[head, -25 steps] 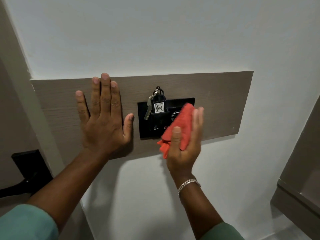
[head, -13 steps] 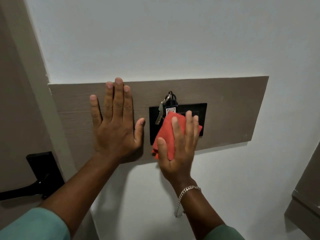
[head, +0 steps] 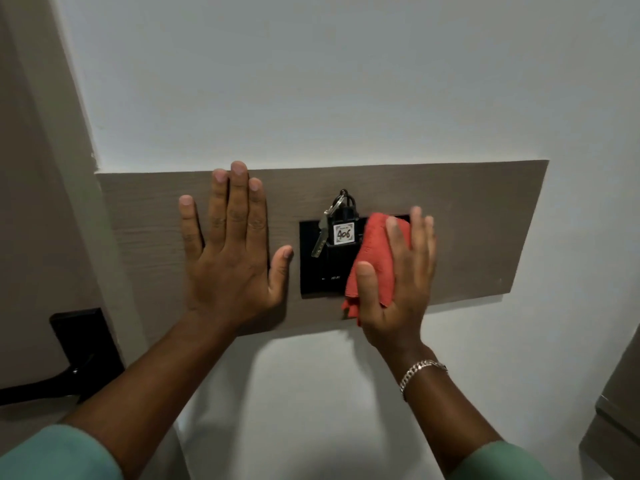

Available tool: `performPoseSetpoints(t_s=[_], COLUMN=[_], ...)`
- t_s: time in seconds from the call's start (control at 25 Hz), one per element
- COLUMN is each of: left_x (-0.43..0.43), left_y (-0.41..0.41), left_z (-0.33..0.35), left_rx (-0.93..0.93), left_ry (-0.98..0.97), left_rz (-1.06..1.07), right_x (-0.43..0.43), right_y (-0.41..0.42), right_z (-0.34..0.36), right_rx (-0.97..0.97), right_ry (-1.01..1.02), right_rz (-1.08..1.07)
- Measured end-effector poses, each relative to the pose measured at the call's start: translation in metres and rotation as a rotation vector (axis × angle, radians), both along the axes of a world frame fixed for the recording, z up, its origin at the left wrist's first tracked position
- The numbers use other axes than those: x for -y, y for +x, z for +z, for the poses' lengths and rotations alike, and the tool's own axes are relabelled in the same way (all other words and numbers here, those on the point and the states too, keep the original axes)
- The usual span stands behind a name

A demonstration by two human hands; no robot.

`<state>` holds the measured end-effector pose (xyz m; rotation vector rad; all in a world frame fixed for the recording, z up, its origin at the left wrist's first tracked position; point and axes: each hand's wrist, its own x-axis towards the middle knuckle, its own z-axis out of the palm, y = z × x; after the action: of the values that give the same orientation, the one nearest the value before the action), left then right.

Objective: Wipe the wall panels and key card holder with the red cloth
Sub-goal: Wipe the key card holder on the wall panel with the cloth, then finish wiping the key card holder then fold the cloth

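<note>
A brown wood-grain wall panel [head: 478,230] runs across the white wall. A black key card holder [head: 311,275] is set in its middle, with a key and a tag marked 406 [head: 343,233] hanging from its top. My right hand [head: 398,289] presses the folded red cloth [head: 375,261] flat against the holder's right half, which it hides. My left hand [head: 230,258] lies flat and spread on the panel, just left of the holder, holding nothing.
A door with a black lock plate and lever handle [head: 79,344] stands at the far left, beside the door frame [head: 69,168]. A brown cabinet edge [head: 616,420] juts in at the lower right. White wall surrounds the panel.
My right hand has slid the cloth from the holder's left-centre to its right half, uncovering the 406 tag. My left hand stays flat on the panel.
</note>
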<state>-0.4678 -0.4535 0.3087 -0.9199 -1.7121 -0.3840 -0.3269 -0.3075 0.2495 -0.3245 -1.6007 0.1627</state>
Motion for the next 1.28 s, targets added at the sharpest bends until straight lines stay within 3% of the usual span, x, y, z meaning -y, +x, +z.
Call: performPoseSetpoints(t_s=[0.16,0.28,0.44,0.52,0.6,0.72,0.84,0.92,1.08,1.12,1.28], left_x=[0.004,0.007,0.020,0.012,-0.009,-0.033,-0.053,-0.072,-0.126,-0.141,-0.219], left_y=[0.000,0.004,0.044,0.083,0.122,0.134,0.144,0.163,0.217,0.231,0.310], left_z=[-0.001,0.000,-0.035,-0.068,-0.077,-0.059,-0.059,-0.071,-0.100,-0.110,-0.176], left_rx=[0.033,0.078,0.257,0.529,1.001,1.636,1.753,1.766,1.829,1.834,1.933], left_ry=[-0.005,0.006,0.137,0.291,0.450,0.438,0.316,0.372,0.465,0.444,0.355], left_rz=[0.002,-0.074,-0.421,-0.705,-1.017,-1.359,-1.381,-1.268,-1.320,-1.337,-1.344], right_x=[0.003,0.002,0.002,0.005,0.013,0.018,0.001,-0.015,-0.084,-0.105,-0.165], right_y=[0.004,0.010,0.022,0.025,0.029,0.048,0.086,0.115,0.193,0.216,0.315], right_z=[0.008,0.010,0.007,0.006,0.007,-0.007,-0.031,-0.036,-0.062,-0.074,-0.116], right_rx=[0.051,-0.040,-0.006,-0.003,-0.023,0.085,0.324,0.426,0.270,0.273,0.276], right_ry=[0.066,-0.112,-0.154,-0.171,-0.270,-0.252,-0.132,-0.288,-1.058,-1.184,-1.290], right_rz=[0.023,0.089,0.115,0.154,0.177,0.262,0.308,0.389,0.731,0.734,0.560])
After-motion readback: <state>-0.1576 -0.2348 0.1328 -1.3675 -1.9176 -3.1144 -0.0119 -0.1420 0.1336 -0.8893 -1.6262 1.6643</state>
